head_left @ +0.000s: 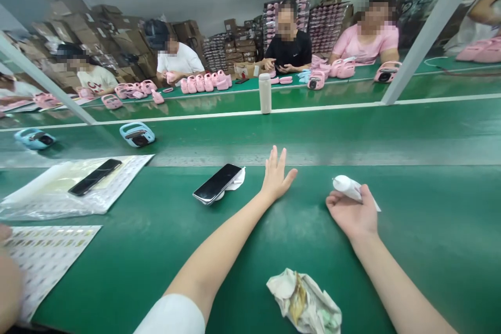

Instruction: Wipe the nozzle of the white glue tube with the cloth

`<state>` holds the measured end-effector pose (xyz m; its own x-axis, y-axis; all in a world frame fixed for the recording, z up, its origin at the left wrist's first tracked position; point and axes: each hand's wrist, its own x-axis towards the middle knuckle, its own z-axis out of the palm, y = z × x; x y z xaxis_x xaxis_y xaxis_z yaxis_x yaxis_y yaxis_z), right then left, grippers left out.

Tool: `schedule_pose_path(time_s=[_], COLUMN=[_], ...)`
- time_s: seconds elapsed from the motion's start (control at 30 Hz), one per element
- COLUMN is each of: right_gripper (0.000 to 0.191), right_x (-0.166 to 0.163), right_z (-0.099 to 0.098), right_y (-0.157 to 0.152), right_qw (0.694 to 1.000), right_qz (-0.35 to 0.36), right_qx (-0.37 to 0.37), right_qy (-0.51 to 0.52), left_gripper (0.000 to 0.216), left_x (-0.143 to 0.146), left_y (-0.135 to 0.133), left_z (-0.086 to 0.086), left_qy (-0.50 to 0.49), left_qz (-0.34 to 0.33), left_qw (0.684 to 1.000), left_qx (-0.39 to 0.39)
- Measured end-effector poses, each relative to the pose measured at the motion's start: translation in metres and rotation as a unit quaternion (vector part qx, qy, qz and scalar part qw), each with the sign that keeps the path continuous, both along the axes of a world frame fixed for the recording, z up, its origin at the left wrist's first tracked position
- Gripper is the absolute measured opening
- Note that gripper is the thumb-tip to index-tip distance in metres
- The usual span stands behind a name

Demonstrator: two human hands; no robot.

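Observation:
My left hand point(276, 177) is stretched out over the green table point(219, 250), fingers spread and nothing in it. To its left, a black-screened smartphone point(217, 183) rests on a small white item that it partly covers. My right hand point(356, 216) is palm up, with its fingers and thumb closed around a white roll point(345, 186). A flat white end sticks out past the thumb; I cannot tell the roll's material. Nearer to me, between my forearms, lies a crumpled, stained paper wrapper point(303, 300).
At left are a plastic-covered stack of sheets point(43, 188) with another phone point(95, 177), a sticker sheet point(50, 261) and someone's blurred arm point(8, 282). Beyond, a belt carries light-blue handled devices point(138, 134). A bottle point(265, 95) stands near co-workers handling pink devices point(199, 83).

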<state>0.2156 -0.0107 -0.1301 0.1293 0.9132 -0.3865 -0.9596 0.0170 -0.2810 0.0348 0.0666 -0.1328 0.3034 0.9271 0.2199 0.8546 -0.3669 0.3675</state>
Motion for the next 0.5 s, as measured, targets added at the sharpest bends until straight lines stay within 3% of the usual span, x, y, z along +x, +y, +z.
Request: schedule_pose_path(time_s=[0.17, 0.27, 0.33, 0.4, 0.5], right_gripper=[0.032, 0.030, 0.030, 0.030, 0.029], right_x=[0.001, 0.001, 0.000, 0.000, 0.000], right_z=[-0.001, -0.003, -0.005, -0.006, -0.008], right_y=[-0.004, -0.002, 0.000, 0.002, 0.005], right_qw=[1.000, 1.000, 1.000, 0.999, 1.000], right_qz=[-0.001, 0.002, 0.007, 0.011, 0.011], right_qx=[0.011, 0.022, 0.027, 0.029, 0.024], right_qy=[-0.003, -0.008, -0.009, -0.009, -0.009], left_gripper=[0.063, 0.065, 0.069, 0.068, 0.069], left_x=[-0.004, -0.022, -0.038, -0.052, -0.061], left_y=[-0.016, -0.033, -0.041, -0.047, -0.053], left_z=[0.005, 0.014, 0.021, 0.024, 0.018], left_qy=[-0.012, -0.002, 0.001, 0.020, 0.100], left_qz=[0.004, -0.025, -0.010, 0.027, -0.027], left_qw=[0.999, 0.993, 0.990, 0.993, 0.994], left_qx=[0.051, 0.111, 0.141, 0.110, -0.026])
